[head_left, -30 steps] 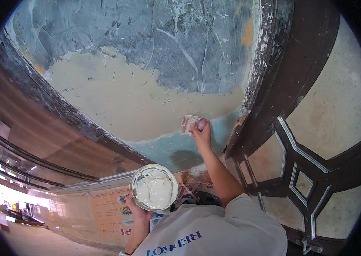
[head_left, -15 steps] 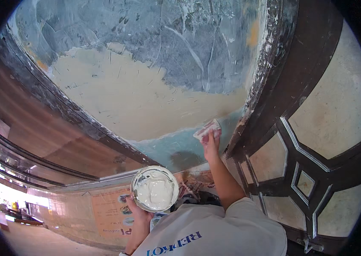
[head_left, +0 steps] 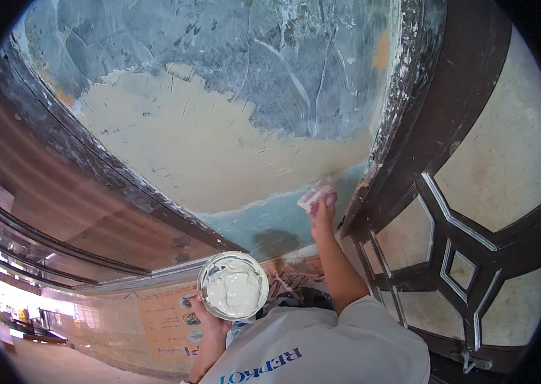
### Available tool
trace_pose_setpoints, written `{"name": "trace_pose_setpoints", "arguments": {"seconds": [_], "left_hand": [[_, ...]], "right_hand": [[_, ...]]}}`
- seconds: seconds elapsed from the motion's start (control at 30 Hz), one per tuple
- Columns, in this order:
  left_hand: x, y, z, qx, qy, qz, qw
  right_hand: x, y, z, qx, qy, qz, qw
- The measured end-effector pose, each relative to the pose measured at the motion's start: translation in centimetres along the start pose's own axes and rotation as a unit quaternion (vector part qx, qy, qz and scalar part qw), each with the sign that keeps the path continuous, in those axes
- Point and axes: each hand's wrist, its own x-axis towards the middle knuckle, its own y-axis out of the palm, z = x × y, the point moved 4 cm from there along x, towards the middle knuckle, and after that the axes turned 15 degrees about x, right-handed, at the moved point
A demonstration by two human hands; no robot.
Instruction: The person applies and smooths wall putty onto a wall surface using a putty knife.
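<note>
My left hand (head_left: 213, 325) grips the side of a round tub (head_left: 206, 275), its fingers mostly behind it. Thick white paste (head_left: 237, 288) fills the tub, which tilts so that its open top shows. In my right hand (head_left: 322, 214) is a flat spreader (head_left: 311, 197), reddish and smeared with white. It lies against or very close to the wall, near the lower edge of a broad cream coat (head_left: 174, 141). Below that coat runs a blue-green strip (head_left: 238, 225); above it the wall is grey-blue and patchy (head_left: 206, 38).
Dark, paint-flecked frames border the wall panel at left (head_left: 110, 173) and right (head_left: 398, 109). A dark door with pale panels (head_left: 456, 275) stands at the right. At lower left are an orange poster (head_left: 168, 320) and a bright opening (head_left: 21, 301).
My right hand and the spreader have shifted slightly right and down along the wall. The spreader is turned a little differently. The tub stays almost where it was.
</note>
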Motion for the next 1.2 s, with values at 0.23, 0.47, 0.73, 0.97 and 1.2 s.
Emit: {"name": "trace_pose_setpoints", "arguments": {"seconds": [0.23, 0.47, 0.73, 0.97, 1.2], "left_hand": [[0.8, -1.5, -0.2, -0.013, -0.008, -0.008, 1.000], [1.0, -4.0, -0.3, 0.004, -0.019, -0.050, 0.999], [2.0, -5.9, -0.9, -0.036, -0.008, 0.000, 0.999], [2.5, -7.9, -1.6, -0.034, 0.007, -0.028, 0.999], [3.3, -6.0, -3.5, -0.051, 0.031, 0.050, 0.997]], "right_hand": [[-3.8, 9.2, 0.5, -0.474, -0.393, 0.191, 0.764], [0.4, 1.4, -1.6, 0.092, 0.001, -0.165, 0.982], [-4.0, 9.6, -1.3, -0.420, -0.319, 0.166, 0.833], [-1.3, -0.3, -1.8, 0.007, 0.011, -0.160, 0.987], [-7.0, 10.8, -0.7, -0.168, -0.260, 0.191, 0.931]]}}
